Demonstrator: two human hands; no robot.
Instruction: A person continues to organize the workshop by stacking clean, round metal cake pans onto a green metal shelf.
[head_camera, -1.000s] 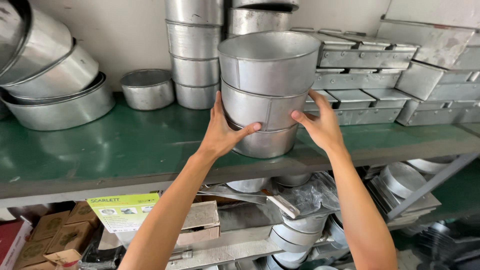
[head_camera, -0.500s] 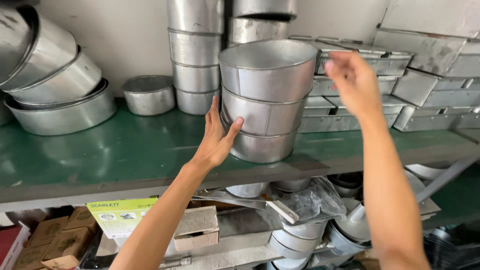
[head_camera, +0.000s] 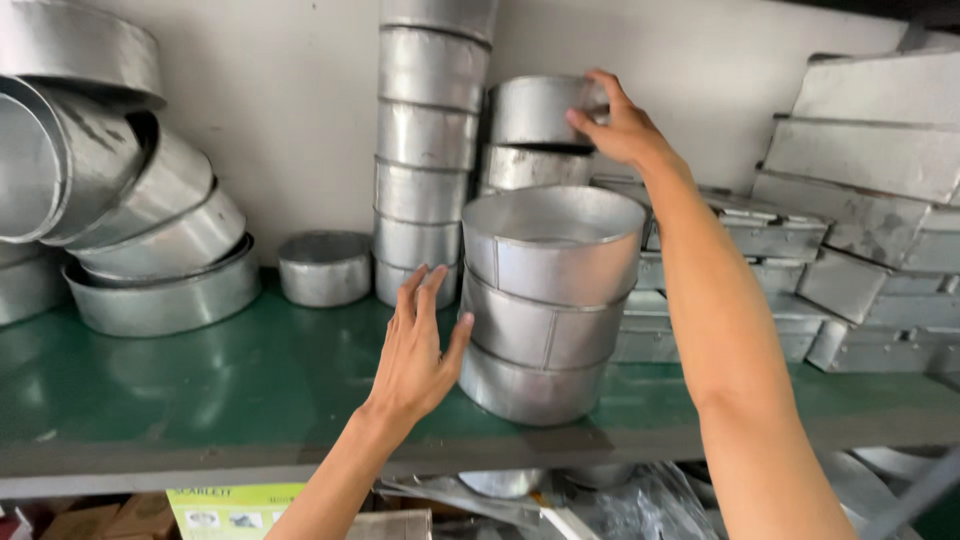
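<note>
Left hand (head_camera: 418, 350) open, flat against front stack of round grey metal tins (head_camera: 545, 300); right hand (head_camera: 622, 125) clasps rear upper round metal tin (head_camera: 535, 110).

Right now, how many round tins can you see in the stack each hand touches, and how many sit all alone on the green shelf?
Front stack, touched by the left hand: 3 tins
Back stack, gripped by the right hand: 2 tins showing
Lone tin on the shelf: 1
Total: 6 tins
</note>
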